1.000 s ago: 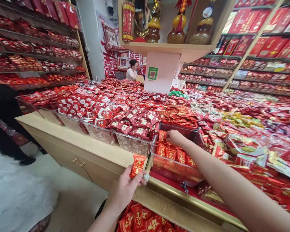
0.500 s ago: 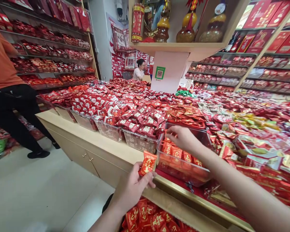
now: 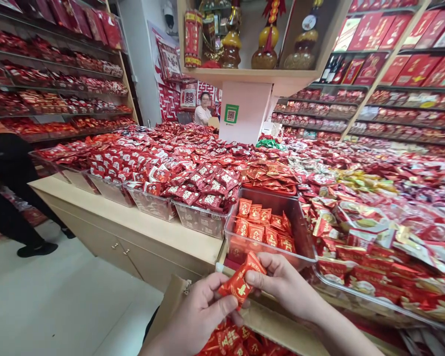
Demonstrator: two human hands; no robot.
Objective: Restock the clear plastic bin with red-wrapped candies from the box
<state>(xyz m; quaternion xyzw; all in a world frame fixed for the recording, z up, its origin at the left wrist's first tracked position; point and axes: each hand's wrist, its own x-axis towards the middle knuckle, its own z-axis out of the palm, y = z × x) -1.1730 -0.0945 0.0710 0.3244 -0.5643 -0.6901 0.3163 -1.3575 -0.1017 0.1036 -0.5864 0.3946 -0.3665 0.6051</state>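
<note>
Both my hands are at a red candy packet [image 3: 240, 283] with gold lettering, low in the middle of the view. My left hand [image 3: 202, 309] has its fingers closed on the packet's left end. At the upper right end, my right hand [image 3: 287, 282] pinches it between thumb and fingers. Just beyond stands a clear plastic bin [image 3: 307, 230], where rows of similar red packets [image 3: 256, 232] stand upright. Beneath my hands is an opened cardboard box [image 3: 278, 324] with more loose red packets [image 3: 232, 341], partly hidden by my hands.
Bins of wrapped sweets [image 3: 202, 220] line the wooden counter [image 3: 133, 220] to the left. Gold-and-red packets [image 3: 378, 282] fill a tray at right. Overhead hangs a display cabinet [image 3: 252, 75]. One person [image 3: 11, 173] stands at far left, another [image 3: 202, 111] behind the counter.
My right hand has come back from the clear bin to the packet in my left hand. The packet is now tilted between both hands. The rows in the bin are uncovered, and the view has shifted right.
</note>
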